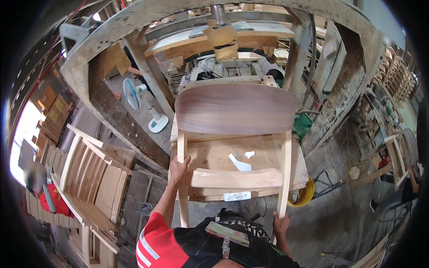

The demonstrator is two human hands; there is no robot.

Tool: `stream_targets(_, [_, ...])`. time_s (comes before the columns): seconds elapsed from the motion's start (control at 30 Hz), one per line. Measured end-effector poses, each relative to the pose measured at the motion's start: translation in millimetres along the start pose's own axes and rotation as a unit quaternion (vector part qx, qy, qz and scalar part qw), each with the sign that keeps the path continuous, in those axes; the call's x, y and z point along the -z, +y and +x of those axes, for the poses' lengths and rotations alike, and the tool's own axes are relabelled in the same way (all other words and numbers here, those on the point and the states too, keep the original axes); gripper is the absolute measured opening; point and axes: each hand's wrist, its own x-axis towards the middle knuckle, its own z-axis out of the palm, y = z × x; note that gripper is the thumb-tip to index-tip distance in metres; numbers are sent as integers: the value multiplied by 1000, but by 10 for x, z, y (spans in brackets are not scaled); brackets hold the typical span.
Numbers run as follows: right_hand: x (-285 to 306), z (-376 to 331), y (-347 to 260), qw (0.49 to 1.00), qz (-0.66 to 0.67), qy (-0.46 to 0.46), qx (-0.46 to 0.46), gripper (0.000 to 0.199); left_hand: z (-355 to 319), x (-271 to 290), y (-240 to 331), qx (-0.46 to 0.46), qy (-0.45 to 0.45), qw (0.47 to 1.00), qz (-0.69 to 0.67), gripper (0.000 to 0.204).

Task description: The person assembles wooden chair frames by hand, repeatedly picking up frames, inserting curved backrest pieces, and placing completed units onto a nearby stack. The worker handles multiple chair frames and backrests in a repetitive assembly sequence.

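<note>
Both hands are gripping the unfinished wooden chair point(234, 143): left hand point(178, 169) wrapping its left upright, right hand point(280, 223) clasping the right upright lower down, uprights running lengthwise away from the person.

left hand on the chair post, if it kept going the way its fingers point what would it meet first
Likely the dark curved backrest: the left hand grips the pale chair's left post, fingers pointing up along it. Depth is unclear.

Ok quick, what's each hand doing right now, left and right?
Left hand: closed around the left post of the wooden chair frame.
Right hand: gripping the right post near its lower end.
</note>
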Motion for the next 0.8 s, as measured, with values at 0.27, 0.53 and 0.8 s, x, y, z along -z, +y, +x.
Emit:
stream_targets(0.27, [476, -714, 740, 993, 103, 34, -46, 48, -855, 48, 244, -67, -9, 998, 15, 52])
stream_targets(0.53, [1357, -2136, 1075, 974, 49, 25, -221, 62, -1735, 134, 123, -76, -152, 983, -68, 49])
stream_targets(0.8, [2147, -3335, 1148, 916, 128, 260, -279, 52, -2942, -529, 1359, -126, -290, 942, -111, 49])
